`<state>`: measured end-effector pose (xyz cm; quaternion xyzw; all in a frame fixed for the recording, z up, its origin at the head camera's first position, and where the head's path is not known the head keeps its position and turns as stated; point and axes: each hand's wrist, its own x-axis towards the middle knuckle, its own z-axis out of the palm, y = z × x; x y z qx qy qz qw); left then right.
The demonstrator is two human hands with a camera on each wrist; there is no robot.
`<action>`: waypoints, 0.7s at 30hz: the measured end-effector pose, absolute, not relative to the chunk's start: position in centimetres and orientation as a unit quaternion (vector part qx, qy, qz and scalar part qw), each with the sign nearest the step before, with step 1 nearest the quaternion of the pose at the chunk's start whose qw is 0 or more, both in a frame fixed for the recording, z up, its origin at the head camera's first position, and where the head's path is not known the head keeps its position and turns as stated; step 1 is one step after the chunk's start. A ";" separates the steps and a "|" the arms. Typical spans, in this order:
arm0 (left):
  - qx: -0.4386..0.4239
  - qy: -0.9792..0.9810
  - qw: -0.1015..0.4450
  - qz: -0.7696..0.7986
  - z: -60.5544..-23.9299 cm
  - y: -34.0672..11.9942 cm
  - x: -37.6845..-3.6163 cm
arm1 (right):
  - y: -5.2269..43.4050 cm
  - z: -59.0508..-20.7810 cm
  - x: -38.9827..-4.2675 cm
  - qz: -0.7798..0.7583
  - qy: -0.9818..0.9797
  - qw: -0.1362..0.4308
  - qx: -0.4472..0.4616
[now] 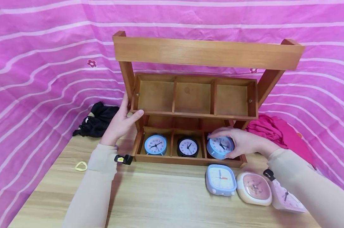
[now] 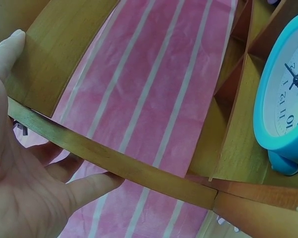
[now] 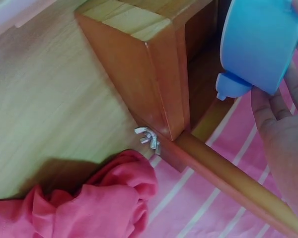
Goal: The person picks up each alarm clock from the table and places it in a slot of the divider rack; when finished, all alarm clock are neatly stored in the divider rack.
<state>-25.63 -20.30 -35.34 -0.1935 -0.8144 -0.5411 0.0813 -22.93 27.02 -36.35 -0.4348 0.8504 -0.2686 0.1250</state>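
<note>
Head view: a wooden rack [image 1: 206, 57] with two tiers of three compartments is standing on a light wooden table [image 1: 160, 196] before a pink striped cloth [image 1: 41, 63]. The left hand [image 1: 121, 122] is bracing the rack's left upright, its thumb lying along the front edge of the upper tier and its fingers wrapping behind the post. The right hand [image 1: 240, 142] is gripping a round blue clock [image 1: 219, 147] from above and the right, holding it tilted in the lower right compartment. A second blue clock [image 1: 155, 144] is standing in the lower left compartment and a black clock [image 1: 187, 147] in the lower middle one; the upper tier is showing only bare wood. Just in front of the rack, a square blue clock [image 1: 220, 179], a cream clock with a pink face [image 1: 254, 188] and a pink clock [image 1: 287, 199] are lying on the table. A black garment [image 1: 99, 120] is lying left of the rack, a red garment [image 1: 274, 131] right of it, and a yellow loop [image 1: 81, 166] near the left sleeve. Left wrist view: the left hand [image 2: 20, 168] is curling its fingers round a wooden slat [image 2: 119, 163], with a blue clock [image 2: 285, 104] standing at the right edge. Right wrist view: the right hand [image 3: 283, 134] is cupping the round blue clock [image 3: 260, 44] beside the rack's corner [image 3: 154, 84], where a wing nut [image 3: 149, 139] is showing above the red garment [image 3: 89, 206].
</note>
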 end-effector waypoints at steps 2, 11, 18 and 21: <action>-0.196 -0.812 0.082 -0.543 -35.3 -20.4 -25.6 | 27.0 -36.4 -23.0 -0.269 0.850 0.126 -0.435; -0.193 -0.809 0.076 -0.551 -35.3 -20.3 -25.5 | 26.9 -37.7 -23.3 -0.267 0.850 0.169 -0.422; -0.189 -0.814 0.073 -0.545 -35.3 -20.3 -25.5 | 27.0 -38.1 -23.5 -0.256 0.859 0.204 -0.393; -0.188 -0.816 0.075 -0.542 -35.3 -20.3 -25.5 | 26.9 -37.9 -23.6 -0.256 0.860 0.211 -0.388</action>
